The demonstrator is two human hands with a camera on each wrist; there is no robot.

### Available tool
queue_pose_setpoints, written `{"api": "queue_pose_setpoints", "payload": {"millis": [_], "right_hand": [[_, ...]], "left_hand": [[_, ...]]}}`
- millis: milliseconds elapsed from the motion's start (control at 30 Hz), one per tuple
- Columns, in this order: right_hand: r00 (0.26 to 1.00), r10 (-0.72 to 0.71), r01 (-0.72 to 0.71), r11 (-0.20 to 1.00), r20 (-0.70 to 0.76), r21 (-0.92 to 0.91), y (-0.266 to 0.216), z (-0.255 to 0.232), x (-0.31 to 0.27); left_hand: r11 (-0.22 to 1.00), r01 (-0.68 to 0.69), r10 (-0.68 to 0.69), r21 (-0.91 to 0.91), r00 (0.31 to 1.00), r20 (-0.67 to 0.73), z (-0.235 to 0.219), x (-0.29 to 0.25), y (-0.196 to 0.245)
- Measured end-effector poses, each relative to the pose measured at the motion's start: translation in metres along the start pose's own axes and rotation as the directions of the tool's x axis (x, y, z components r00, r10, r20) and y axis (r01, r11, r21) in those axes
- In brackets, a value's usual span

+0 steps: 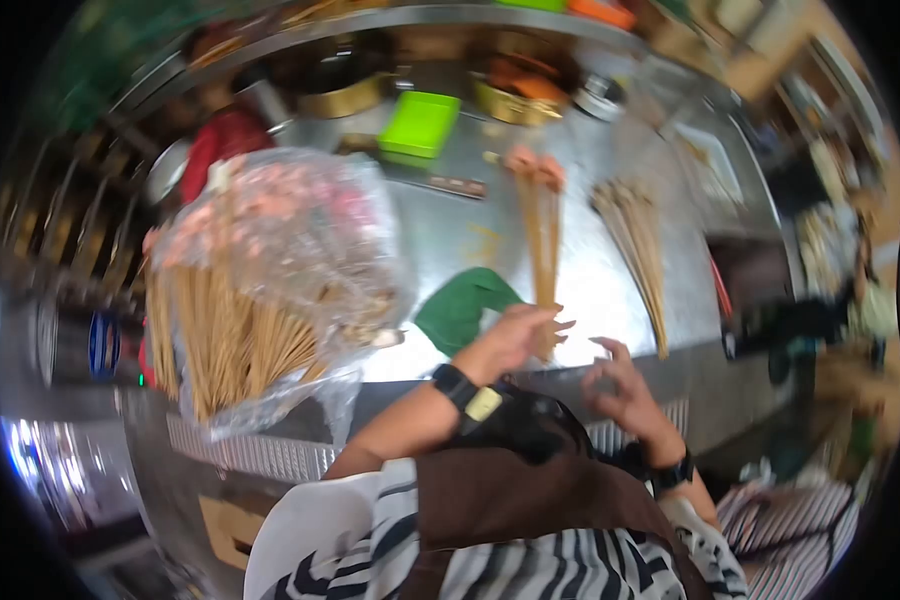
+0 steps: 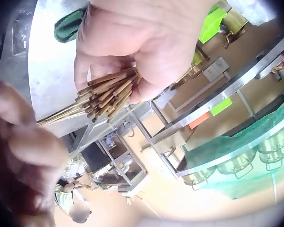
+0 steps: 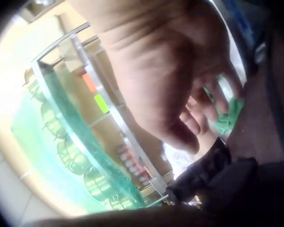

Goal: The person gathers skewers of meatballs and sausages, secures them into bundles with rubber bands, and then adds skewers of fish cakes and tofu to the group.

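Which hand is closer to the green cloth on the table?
The left one. The left hand holds a bundle of sticks right beside the green cloth, while the right hand is farther away, to the right of the sticks.

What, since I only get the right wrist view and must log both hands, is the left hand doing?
Observer: The left hand grips a bundle of sticks near one end, seen in the left wrist view.
Operator: Is anything lying to that bundle's right?
Observer: Yes, in the head view a second bundle of sticks lies on the metal table.
Operator: What shows at the held bundle's far end?
Observer: Orange-pink clumps, too blurred to name.
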State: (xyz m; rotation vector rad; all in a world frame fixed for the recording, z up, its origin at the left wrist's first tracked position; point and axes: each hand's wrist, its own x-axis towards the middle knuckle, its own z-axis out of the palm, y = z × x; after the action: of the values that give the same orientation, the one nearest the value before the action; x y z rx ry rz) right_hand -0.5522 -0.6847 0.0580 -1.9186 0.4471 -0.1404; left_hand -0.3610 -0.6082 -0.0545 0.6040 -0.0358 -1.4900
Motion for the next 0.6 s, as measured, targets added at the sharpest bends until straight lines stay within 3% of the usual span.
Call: {"api": "queue_pose_setpoints", "payload": {"millis": [33,100,133,200,233,300,333,367,433,467,500,567,600], "right_hand": [[0.995,-0.062,0.063,0.998,-0.076,0.011,0.004,-0.006,0.001],[0.973,-0.068,0.12,0.964,-0.22,0.235,0.005,-0.005,0.009],[0.967,-0.053,0.115,0.964,-0.248,0.239,0.013,-0.002,0.015],[0.983,-0.079,0.158,0.824,-0.165,0.544,0.029,0.002,0.032],[0.979,-0.079,0.17,0.82,-0.186,0.546,0.026,0.002,0.037],[0.994,0.035,0.034,0.813,-0.107,0.581,0.022,0.0,0.044],[0.999,-0.015,0.029,0.946,-0.045,0.322,0.029,-0.005,0.043],[0.998,-0.008,0.03,0.943,-0.068,0.333,0.028,-0.009,0.041],[0.984,-0.162,0.158,0.986,0.075,0.047,0.017,-0.02,0.04],[0.942,-0.328,0.333,0.941,0.074,-0.061,0.034,-0.021,0.042],[0.945,-0.321,0.324,0.944,0.053,-0.06,0.046,-0.02,0.044],[0.98,-0.188,0.132,0.867,-0.071,-0.48,0.065,-0.017,0.049],[0.989,-0.08,-0.008,0.816,-0.126,-0.578,0.082,-0.012,0.057]], "left_hand": [[0.997,0.072,-0.072,0.017,0.997,-0.017,0.008,-0.005,0.007],[0.985,0.161,-0.161,0.065,0.987,-0.003,0.014,-0.008,0.01],[0.978,0.152,-0.152,0.144,0.988,-0.009,0.017,-0.01,0.01],[0.957,0.153,-0.151,0.247,0.988,-0.028,0.017,-0.01,0.014],[0.951,0.164,-0.163,0.263,0.986,-0.024,0.017,-0.01,0.016],[0.947,0.142,-0.127,0.289,0.989,-0.071,0.016,-0.013,0.022],[0.947,0.145,-0.124,0.287,0.988,-0.089,0.014,-0.013,0.024],[0.939,0.165,-0.145,0.302,0.985,-0.088,0.011,-0.014,0.026],[0.941,0.166,-0.147,0.293,0.985,-0.086,0.007,-0.016,0.031],[0.941,0.179,-0.161,0.287,0.983,-0.085,0.007,-0.016,0.032],[0.935,0.196,-0.179,0.297,0.98,-0.083,0.005,-0.016,0.032],[0.944,0.196,-0.18,0.267,0.98,-0.082,0.002,-0.016,0.032],[0.947,0.2,-0.189,0.25,0.98,-0.066,0.003,-0.015,0.029]]}}
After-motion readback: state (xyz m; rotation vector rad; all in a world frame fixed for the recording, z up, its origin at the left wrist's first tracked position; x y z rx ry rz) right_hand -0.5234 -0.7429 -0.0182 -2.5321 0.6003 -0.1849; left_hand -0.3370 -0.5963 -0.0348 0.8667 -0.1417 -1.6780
